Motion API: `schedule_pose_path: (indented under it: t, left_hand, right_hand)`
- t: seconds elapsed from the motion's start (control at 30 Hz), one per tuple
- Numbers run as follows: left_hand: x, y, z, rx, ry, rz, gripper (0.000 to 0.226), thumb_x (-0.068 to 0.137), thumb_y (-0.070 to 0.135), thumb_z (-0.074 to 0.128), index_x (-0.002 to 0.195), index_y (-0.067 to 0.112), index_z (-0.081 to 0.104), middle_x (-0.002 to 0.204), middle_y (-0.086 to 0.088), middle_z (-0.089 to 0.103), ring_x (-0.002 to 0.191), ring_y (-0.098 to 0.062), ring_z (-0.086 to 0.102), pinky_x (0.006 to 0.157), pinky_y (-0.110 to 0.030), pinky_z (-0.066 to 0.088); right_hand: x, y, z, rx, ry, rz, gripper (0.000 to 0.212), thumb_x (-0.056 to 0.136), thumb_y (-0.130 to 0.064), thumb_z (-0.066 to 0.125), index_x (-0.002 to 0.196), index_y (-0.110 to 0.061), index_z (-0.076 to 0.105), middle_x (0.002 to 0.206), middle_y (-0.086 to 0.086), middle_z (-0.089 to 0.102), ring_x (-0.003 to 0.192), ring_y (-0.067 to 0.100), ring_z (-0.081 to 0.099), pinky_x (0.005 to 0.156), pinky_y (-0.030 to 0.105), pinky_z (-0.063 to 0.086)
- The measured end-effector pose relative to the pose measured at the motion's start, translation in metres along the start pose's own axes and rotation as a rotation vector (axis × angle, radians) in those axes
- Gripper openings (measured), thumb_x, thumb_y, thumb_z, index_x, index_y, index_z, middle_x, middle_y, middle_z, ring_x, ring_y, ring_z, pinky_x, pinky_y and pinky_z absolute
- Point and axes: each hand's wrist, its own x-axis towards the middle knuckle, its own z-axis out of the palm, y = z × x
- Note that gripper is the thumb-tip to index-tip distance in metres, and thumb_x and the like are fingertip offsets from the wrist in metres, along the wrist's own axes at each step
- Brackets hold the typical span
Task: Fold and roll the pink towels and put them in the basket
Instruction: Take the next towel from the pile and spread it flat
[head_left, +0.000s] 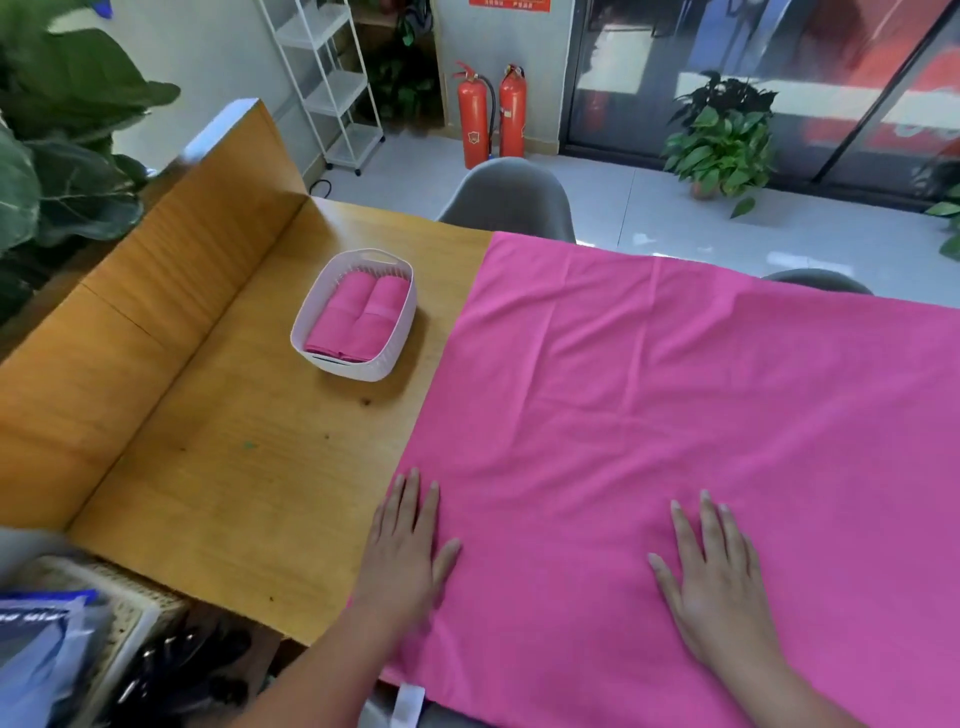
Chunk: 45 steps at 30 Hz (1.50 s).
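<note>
Left hand (405, 551), right hand (711, 577) flat on pink towel (675, 389); white tag (408, 706) unreadable.

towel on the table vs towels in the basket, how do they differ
The spread towel lies flat on the table; the rolled towels are compact bundles in the basket. The left hand and right hand press the spread towel; the rolled towels are untouched. All are pink.

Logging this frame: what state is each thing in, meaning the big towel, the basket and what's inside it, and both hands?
Spread pink towel: unfolded, flat on the table, lightly creased.
Basket: upright, left of the spread towel, apart from it.
Rolled towels: two, side by side in the basket.
Left hand: flat, fingers straight, across the towel's left edge.
Right hand: flat, fingers straight, resting on the towel.
</note>
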Motion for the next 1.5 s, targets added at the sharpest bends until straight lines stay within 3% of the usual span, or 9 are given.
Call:
schedule_pose_path:
  t: [0.13, 0.27, 0.47, 0.7, 0.9, 1.07, 1.23, 1.37, 1.5]
  left_hand:
    - [0.007, 0.005, -0.017, -0.030, 0.020, -0.047, 0.078, 0.105, 0.065, 0.030, 0.169, 0.020, 0.020, 0.177, -0.014, 0.006, 0.164, -0.032, 0.000, 0.131, -0.049, 0.016]
    - [-0.030, -0.007, -0.001, 0.015, 0.056, 0.060, 0.077, 0.105, 0.064, 0.035, 0.168, 0.021, 0.025, 0.177, -0.011, 0.012, 0.162, -0.033, 0.016, 0.129, -0.048, 0.016]
    - [-0.061, -0.042, 0.002, 0.021, 0.045, 0.129, 0.080, 0.106, 0.071, 0.024, 0.171, 0.028, 0.008, 0.179, -0.002, -0.005, 0.164, -0.023, -0.006, 0.131, -0.045, 0.006]
    - [-0.065, -0.020, -0.011, 0.130, -0.002, -0.005, 0.075, 0.105, 0.065, 0.018, 0.167, 0.026, 0.028, 0.175, -0.012, 0.019, 0.161, -0.034, 0.019, 0.126, -0.058, 0.024]
    - [-0.078, 0.061, -0.019, 0.149, 0.015, 0.002, 0.079, 0.099, 0.061, 0.023, 0.157, 0.013, 0.047, 0.164, -0.023, 0.039, 0.152, -0.045, 0.037, 0.120, -0.060, 0.036]
    - [-0.118, 0.167, -0.005, 0.125, -0.038, 0.166, 0.071, 0.108, 0.060, 0.034, 0.167, 0.022, 0.029, 0.176, -0.015, 0.015, 0.162, -0.037, 0.016, 0.129, -0.051, 0.019]
    - [-0.156, 0.257, 0.027, 0.100, -0.088, 0.322, 0.072, 0.105, 0.059, 0.043, 0.167, 0.023, 0.029, 0.177, -0.013, 0.011, 0.163, -0.035, 0.012, 0.129, -0.051, 0.021]
    - [-0.176, 0.320, 0.038, 0.139, -0.139, 0.423, 0.072, 0.108, 0.057, 0.039, 0.169, 0.027, 0.017, 0.177, -0.010, -0.004, 0.164, -0.032, -0.002, 0.131, -0.049, 0.013]
    - [-0.185, 0.374, 0.041, 0.155, -0.153, 0.504, 0.071, 0.109, 0.054, 0.040, 0.169, 0.028, 0.013, 0.177, -0.008, -0.008, 0.164, -0.030, -0.006, 0.132, -0.048, 0.011]
  right_hand:
    - [-0.024, -0.007, 0.000, 0.027, 0.020, 0.061, 0.083, 0.100, -0.068, 0.029, 0.165, -0.017, 0.036, 0.176, 0.015, 0.015, 0.161, 0.038, 0.016, 0.124, 0.059, 0.028]
    - [-0.054, -0.016, 0.005, 0.031, 0.013, 0.066, 0.082, 0.099, -0.067, 0.031, 0.165, -0.019, 0.035, 0.176, 0.013, 0.012, 0.161, 0.038, 0.017, 0.124, 0.059, 0.029]
    - [-0.087, -0.016, 0.010, 0.049, -0.012, 0.052, 0.084, 0.097, -0.073, 0.032, 0.165, -0.025, 0.035, 0.177, 0.010, 0.014, 0.160, 0.035, 0.020, 0.121, 0.056, 0.036]
    - [-0.121, 0.032, 0.012, 0.031, -0.064, 0.063, 0.091, 0.095, -0.084, 0.013, 0.165, -0.030, 0.036, 0.176, 0.006, 0.016, 0.159, 0.034, 0.025, 0.123, 0.053, 0.033]
    - [-0.168, 0.094, 0.003, -0.006, -0.167, 0.227, 0.083, 0.094, -0.069, 0.052, 0.163, -0.027, 0.039, 0.175, 0.012, 0.016, 0.157, 0.040, 0.024, 0.119, 0.058, 0.038]
    - [-0.226, 0.134, -0.001, 0.043, -0.304, 0.127, 0.090, 0.092, -0.080, 0.010, 0.168, -0.036, -0.006, 0.176, 0.002, -0.019, 0.163, 0.033, -0.006, 0.128, 0.053, 0.019]
    - [-0.266, 0.186, -0.011, 0.129, -0.269, 0.202, 0.079, 0.103, -0.074, 0.029, 0.169, -0.038, 0.005, 0.177, 0.000, -0.012, 0.163, 0.033, -0.003, 0.129, 0.051, 0.019]
    - [-0.293, 0.232, -0.018, 0.170, -0.382, 0.150, 0.105, 0.081, -0.095, 0.005, 0.168, -0.037, 0.016, 0.178, -0.003, -0.001, 0.163, 0.028, 0.006, 0.130, 0.048, 0.019]
    - [-0.307, 0.273, -0.034, 0.222, -0.285, 0.203, 0.071, 0.104, -0.072, 0.034, 0.166, -0.039, 0.024, 0.177, -0.003, 0.010, 0.161, 0.029, 0.015, 0.128, 0.048, 0.025]
